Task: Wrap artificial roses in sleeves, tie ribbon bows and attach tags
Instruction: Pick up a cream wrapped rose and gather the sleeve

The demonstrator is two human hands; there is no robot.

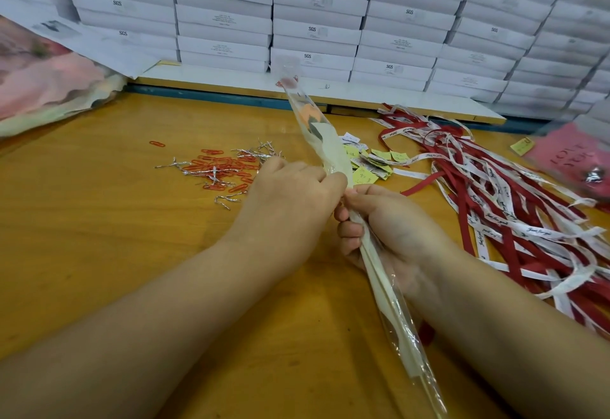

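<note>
**Sleeved rose held in both hands**

The sleeved rose (330, 151) is held over the table (99, 220), slanting from its far tip down toward the person. At mid-length it is pinched by the curled fingers of the left hand (290, 194). Just below, it is clasped in the right hand (389, 230), running between thumb and curled fingers. Tags (373, 161) and ribbons (495, 204) are heaped to the right, clips (224, 167) to the left.

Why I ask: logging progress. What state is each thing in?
sleeve: around the rose, held slanted, no bow yet.
left hand: grips the sleeve.
right hand: grips the sleeve lower down.
ribbons: loose, tangled on the table.
tags: loose heap.
clips: scattered.
boxes: closed, stacked.
</note>
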